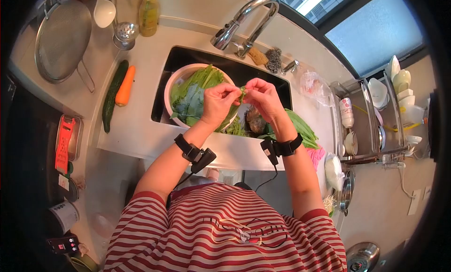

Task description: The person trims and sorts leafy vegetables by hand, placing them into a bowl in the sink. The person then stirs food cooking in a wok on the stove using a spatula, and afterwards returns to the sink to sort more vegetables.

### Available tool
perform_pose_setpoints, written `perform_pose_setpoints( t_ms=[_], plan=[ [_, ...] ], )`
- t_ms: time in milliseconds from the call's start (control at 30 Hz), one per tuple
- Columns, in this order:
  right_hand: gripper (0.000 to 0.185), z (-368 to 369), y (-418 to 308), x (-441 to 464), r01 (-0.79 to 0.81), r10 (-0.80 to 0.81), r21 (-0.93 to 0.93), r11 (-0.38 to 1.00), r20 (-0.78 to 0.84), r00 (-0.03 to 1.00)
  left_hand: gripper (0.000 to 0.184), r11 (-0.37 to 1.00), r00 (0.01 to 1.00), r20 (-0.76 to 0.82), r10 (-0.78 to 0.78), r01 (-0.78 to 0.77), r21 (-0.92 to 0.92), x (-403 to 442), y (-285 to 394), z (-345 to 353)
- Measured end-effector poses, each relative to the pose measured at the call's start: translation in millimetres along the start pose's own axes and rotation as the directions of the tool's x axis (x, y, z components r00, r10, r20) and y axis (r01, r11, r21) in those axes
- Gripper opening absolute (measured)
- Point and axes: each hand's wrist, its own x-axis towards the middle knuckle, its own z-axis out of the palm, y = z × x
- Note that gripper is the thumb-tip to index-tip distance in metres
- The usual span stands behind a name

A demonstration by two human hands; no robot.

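Between the pinching left hand and right hand, above the sink, both grip a sprig, as leaves already heap the bowl to their left, loose greens lie below and a bunch to their right seems yet untouched.

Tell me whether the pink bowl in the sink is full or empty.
Far from empty: leafy greens cover most of the pink bowl's inside, and some reach its rim.
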Motion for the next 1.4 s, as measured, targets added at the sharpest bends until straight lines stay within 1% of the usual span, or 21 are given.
perform_pose_setpoints(
  t_ms=[133,167,233,300,367,500,567,633,700,733,833,900,933,967,1033,1067,1133,1200,1300,1333,1400],
  plan=[
    [0.007,-8,12,3,0.13,-0.132,-0.324,0.937,0.018,0.991,0.003,0.986,0.984,-0.129,-0.126,0.11,-0.123,-8,-8,4],
    [0.007,-11,17,4,0.177,-0.179,-0.467,0.867,0.04,0.983,0.003,0.986,0.984,-0.123,-0.132,0.117,-0.121,-6,-9,3],
    [0.01,-6,38,-10,0.232,-0.179,-0.691,0.685,0.149,0.972,0.005,0.949,0.942,-0.29,-0.17,0.077,-0.306,8,-2,-3],
    [0.012,-13,61,-24,0.198,-0.079,-0.82,0.536,0.185,0.98,0.007,0.982,0.966,-0.255,-0.033,-0.017,-0.191,32,17,-15],
    [0.013,-41,69,-25,0.114,-0.124,-0.861,0.496,0.059,0.991,0.007,0.996,0.967,-0.243,0.069,-0.082,-0.045,47,34,-28],
    [0.008,-127,67,-35,-0.14,-0.009,-0.989,-0.046,-0.139,0.99,0.006,0.992,0.915,-0.386,0.122,-0.105,0.064,64,52,-67],
    [0.008,-163,69,-47,-0.216,0.038,-0.961,-0.174,-0.225,0.974,0.006,0.984,0.912,-0.38,0.154,-0.108,0.139,69,52,-86],
    [0.013,-177,73,-51,-0.172,0.088,-0.981,-0.084,-0.179,0.98,0.007,0.97,0.909,-0.372,0.19,-0.115,0.213,77,38,-92],
    [0.015,-179,88,-40,-0.099,0.167,-0.995,0.0,-0.098,0.981,0.017,0.956,0.964,-0.266,-0.02,0.097,0.277,86,9,-92],
    [0.018,-173,93,-34,-0.019,0.234,-0.996,0.084,0.001,0.972,0.037,0.906,0.958,-0.216,-0.19,0.256,0.336,89,2,-89],
    [0.022,-152,101,-23,0.05,0.3,-0.991,0.128,0.086,0.95,0.056,0.794,0.925,-0.216,-0.312,0.378,0.476,83,-12,-73],
    [0.024,-152,87,-23,0.025,0.202,-0.984,0.174,0.06,0.978,0.062,0.718,0.929,-0.14,-0.342,0.354,0.599,80,-6,-73],
    [0.026,-159,82,-28,0.011,0.109,-0.976,0.216,0.036,0.993,0.053,0.773,0.971,-0.09,-0.223,0.233,0.59,76,-15,-82],
    [0.029,-178,79,-30,-0.094,0.088,-0.985,0.141,-0.083,0.993,0.038,0.714,0.967,-0.07,-0.244,0.228,0.662,68,-4,-79],
    [0.031,-225,58,-50,-0.189,-0.088,-0.906,0.379,-0.238,0.967,0.018,0.597,0.97,0.038,-0.241,0.117,0.794,58,-6,-97],
    [0.028,-257,54,-63,-0.253,-0.212,-0.899,0.358,-0.342,0.915,0.017,0.516,0.954,0.019,-0.298,0.145,0.844,51,1,-97],
    [0.025,-317,45,-101,-0.481,-0.26,-0.756,0.443,-0.622,0.739,0.016,0.531,0.945,0.038,-0.324,0.149,0.834,41,-3,-108],
    [0.022,-361,42,-146,-0.681,-0.221,-0.625,0.382,-0.777,0.59,0.016,0.53,0.941,0.044,-0.336,0.15,0.835,33,-4,-109],
    [0.023,-404,60,-198,-0.818,-0.152,-0.458,0.348,-0.889,0.433,0.028,0.573,0.922,-0.037,-0.386,0.271,0.774,26,-4,-97],
    [0.023,-412,72,-208,-0.822,-0.153,-0.45,0.348,-0.893,0.424,0.035,0.561,0.907,-0.035,-0.421,0.29,0.775,25,-5,-95],
    [0.025,-419,91,-223,-0.747,-0.372,-0.614,0.257,-0.776,0.51,0.036,0.563,0.892,-0.032,-0.451,0.312,0.765,23,-8,-86]
  ],
)
